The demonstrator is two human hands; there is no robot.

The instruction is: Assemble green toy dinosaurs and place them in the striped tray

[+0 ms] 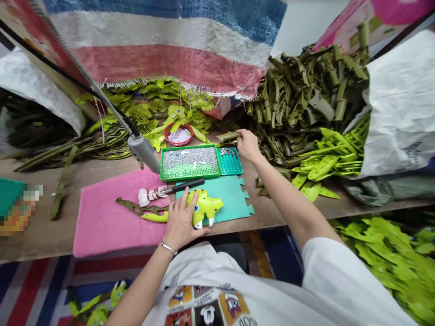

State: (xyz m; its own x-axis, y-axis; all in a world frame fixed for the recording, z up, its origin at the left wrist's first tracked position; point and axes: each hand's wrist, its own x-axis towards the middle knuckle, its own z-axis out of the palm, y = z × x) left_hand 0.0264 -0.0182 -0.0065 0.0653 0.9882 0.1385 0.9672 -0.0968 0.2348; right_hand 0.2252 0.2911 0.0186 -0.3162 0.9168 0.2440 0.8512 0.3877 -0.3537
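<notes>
A yellow-green plastic animal-shaped toy part [207, 207] with a blue eye and white pointed tips lies on the teal foam mat [234, 199]. My left hand [181, 218] rests over its left side, fingers spread, thumb near the table's front edge. Beyond the trays, my right hand [247, 144] has its fingers closed at the end of an olive-green plastic piece [227, 136]. A black-handled screwdriver [186, 185] lies above the toy part. Beside it sit white ridged pieces [151, 196] and a dark olive curved strip [136, 207].
A green tray [190, 175] holds many small screws; a teal tray [231, 170] holds small metal parts. Behind them stands a red basket [178, 141]. Olive pieces [292, 99] pile up at right. A grey electric screwdriver [144, 154] hangs over the pink cloth [98, 217].
</notes>
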